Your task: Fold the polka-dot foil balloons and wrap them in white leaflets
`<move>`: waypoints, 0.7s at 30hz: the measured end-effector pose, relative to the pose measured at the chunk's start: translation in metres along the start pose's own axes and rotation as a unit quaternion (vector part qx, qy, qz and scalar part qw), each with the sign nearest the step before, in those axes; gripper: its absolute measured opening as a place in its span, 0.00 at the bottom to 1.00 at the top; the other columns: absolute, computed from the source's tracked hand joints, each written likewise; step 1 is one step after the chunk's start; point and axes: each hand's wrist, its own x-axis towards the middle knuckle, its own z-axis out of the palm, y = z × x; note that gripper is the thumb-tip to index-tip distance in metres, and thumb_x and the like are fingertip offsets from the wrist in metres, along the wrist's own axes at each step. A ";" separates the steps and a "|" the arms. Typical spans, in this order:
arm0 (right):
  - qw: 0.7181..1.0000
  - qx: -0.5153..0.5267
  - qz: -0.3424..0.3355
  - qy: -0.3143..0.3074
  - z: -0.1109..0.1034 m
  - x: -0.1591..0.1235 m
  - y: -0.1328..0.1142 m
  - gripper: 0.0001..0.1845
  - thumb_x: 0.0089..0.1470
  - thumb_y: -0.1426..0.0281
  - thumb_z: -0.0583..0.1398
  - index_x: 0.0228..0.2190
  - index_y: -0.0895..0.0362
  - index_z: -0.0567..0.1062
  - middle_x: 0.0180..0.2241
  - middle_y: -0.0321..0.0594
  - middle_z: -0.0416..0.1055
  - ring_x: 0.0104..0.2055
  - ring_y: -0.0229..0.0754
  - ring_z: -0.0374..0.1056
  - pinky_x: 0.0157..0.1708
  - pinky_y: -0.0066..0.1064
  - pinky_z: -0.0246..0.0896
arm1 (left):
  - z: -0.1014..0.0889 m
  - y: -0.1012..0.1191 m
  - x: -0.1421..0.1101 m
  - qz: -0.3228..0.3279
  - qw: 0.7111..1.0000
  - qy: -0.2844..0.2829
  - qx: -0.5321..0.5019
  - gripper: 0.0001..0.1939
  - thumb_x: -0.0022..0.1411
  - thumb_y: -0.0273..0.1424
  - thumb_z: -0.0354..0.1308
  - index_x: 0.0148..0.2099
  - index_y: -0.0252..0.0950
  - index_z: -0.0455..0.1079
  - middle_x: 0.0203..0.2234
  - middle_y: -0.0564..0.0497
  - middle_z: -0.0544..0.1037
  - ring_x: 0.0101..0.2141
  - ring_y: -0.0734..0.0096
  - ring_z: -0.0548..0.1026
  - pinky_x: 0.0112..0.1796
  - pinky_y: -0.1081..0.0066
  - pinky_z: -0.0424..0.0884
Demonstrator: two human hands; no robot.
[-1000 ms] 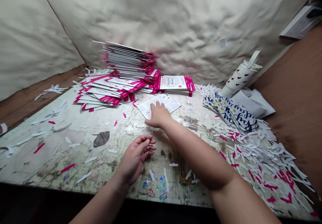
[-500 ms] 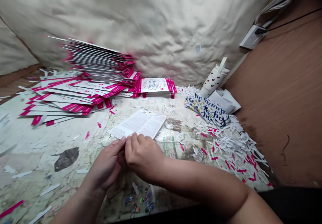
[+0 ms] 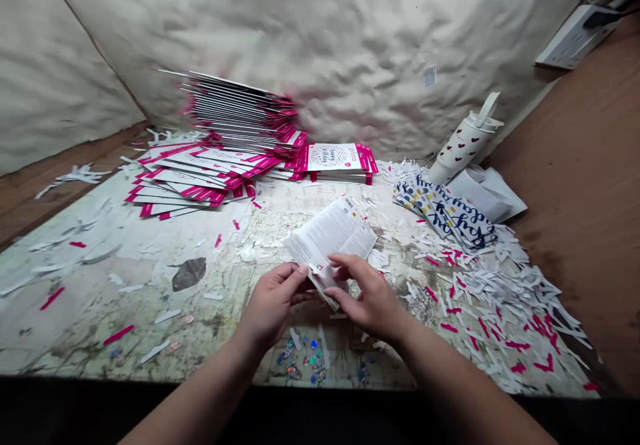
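On my head feed, the printed leaflet (image 3: 330, 235) is now up between both hands, its lower end pinched and curled where the fingers meet and its upper end tilted away toward the stacks. Half a second back it lay flatter on the desk (image 3: 90, 311), with the fingertips only at its near edge. I can't tell whether its far corner still touches the surface. Left hand (image 3: 273, 305): closed around the leaflet's lower corner, fingers on the near side. Right hand (image 3: 365, 291): fingers curled in on the same end from the other side, gripping it too. A second back, the right lay flat on the sheet and the left sat open on the desk, apart from it. The view has also swung back left, so the tall stack of pink-edged cards (image 3: 240, 115) sits nearer mid-frame, though it looks unmoved. Fanned cards (image 3: 185, 181) lie at its foot, with a smaller squared stack (image 3: 340, 165) to its right. Shredded white-and-pink paper strips (image 3: 500, 291) cover the right of the desk, below the blue-script printed sheets (image 3: 445, 215) and a heart-print tumbler (image 3: 465, 145). Small holographic sequins (image 3: 300, 358) lie below the hands, near the desk's front edge.
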 end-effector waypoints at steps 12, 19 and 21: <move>0.971 -0.192 0.064 -0.128 -0.071 0.003 -0.018 0.17 0.51 0.56 0.57 0.25 0.56 0.76 0.24 0.41 0.72 0.30 0.43 0.70 0.32 0.34 0.66 | -0.004 0.033 -0.005 0.190 0.941 0.032 0.280 0.11 0.55 0.36 0.56 0.37 0.37 0.61 0.25 0.55 0.71 0.26 0.72 0.71 0.26 0.76 0.65; 0.980 0.120 0.023 0.156 -0.100 0.031 -0.015 0.12 0.50 0.66 0.61 0.40 0.50 0.74 0.36 0.37 0.75 0.39 0.44 0.71 0.39 0.35 0.67 | 0.020 0.109 -0.026 0.423 0.813 -0.124 0.380 0.19 0.54 0.31 0.59 0.49 0.42 0.63 0.31 0.52 0.77 0.32 0.69 0.75 0.32 0.73 0.70; 0.938 0.262 0.029 0.225 -0.091 0.042 -0.010 0.08 0.51 0.67 0.60 0.36 0.50 0.74 0.33 0.36 0.76 0.38 0.43 0.71 0.38 0.35 0.68 | 0.020 0.116 -0.021 0.451 0.813 -0.132 0.343 0.19 0.54 0.31 0.60 0.49 0.40 0.65 0.35 0.49 0.77 0.36 0.66 0.76 0.36 0.71 0.72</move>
